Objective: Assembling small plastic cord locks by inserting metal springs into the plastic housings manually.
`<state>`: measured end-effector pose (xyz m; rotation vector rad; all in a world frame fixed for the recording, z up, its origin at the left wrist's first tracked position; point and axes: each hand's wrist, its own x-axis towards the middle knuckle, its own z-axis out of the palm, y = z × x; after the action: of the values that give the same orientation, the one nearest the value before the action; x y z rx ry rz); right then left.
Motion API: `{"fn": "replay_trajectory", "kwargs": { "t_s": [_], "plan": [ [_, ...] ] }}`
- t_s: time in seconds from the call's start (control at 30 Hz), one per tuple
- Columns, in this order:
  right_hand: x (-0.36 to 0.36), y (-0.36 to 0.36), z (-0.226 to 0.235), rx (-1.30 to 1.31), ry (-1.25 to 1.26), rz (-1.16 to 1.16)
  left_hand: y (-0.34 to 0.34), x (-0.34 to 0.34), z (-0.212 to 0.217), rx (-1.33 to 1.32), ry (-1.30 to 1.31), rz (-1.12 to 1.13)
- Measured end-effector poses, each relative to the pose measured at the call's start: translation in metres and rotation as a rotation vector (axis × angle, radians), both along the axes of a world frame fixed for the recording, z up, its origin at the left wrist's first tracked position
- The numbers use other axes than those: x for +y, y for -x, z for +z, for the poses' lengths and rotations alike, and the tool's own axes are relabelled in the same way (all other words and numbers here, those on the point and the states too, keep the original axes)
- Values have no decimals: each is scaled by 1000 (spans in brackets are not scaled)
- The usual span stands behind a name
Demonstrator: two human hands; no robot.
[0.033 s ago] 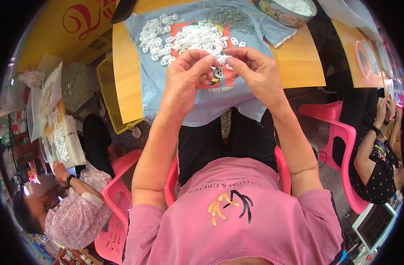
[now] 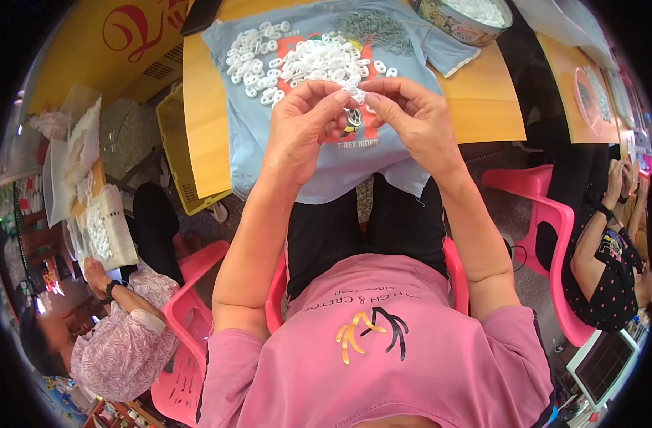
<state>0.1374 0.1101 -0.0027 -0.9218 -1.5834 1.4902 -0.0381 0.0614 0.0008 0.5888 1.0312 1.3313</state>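
My left hand [image 2: 306, 118] and my right hand [image 2: 411, 118] meet over the near part of a light blue shirt [image 2: 269, 160] spread on the table. Thumb and forefinger of each are pinched together around a small white plastic piece with two holes [image 2: 356, 94], held between them. Any finer part at the fingertips is too small to make out. Just beyond my fingers lies a heap of similar white two-hole pieces [image 2: 322, 60], with more scattered to its left [image 2: 249, 57]. A pile of thin grey-green pins or screws [image 2: 376, 30] sits on the far right of the shirt.
A round tin [image 2: 458, 25] filled with white pieces stands at the table's far right. The yellow wooden table [image 2: 204, 143] has its near edge by my lap. Co-workers sit at left [image 2: 122, 342] and right [image 2: 600, 264], with pink chairs [image 2: 547, 207] and a yellow crate [image 2: 175, 150] nearby.
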Motion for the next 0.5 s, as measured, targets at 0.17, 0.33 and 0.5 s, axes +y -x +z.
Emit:
{"fn": "replay_trajectory", "kwargs": {
  "t_s": [0.17, 0.33, 0.5],
  "plan": [
    [-5, 7, 14, 35, 18, -6, -3, -6, 6, 42, -46, -15],
    [-7, 6, 22, 71, 86, 35, -6, -13, 15, 66, -69, -25],
    [-13, 5, 23, 21, 5, 38, -9, -17, 11, 149, -151, 28]
  ]
}}
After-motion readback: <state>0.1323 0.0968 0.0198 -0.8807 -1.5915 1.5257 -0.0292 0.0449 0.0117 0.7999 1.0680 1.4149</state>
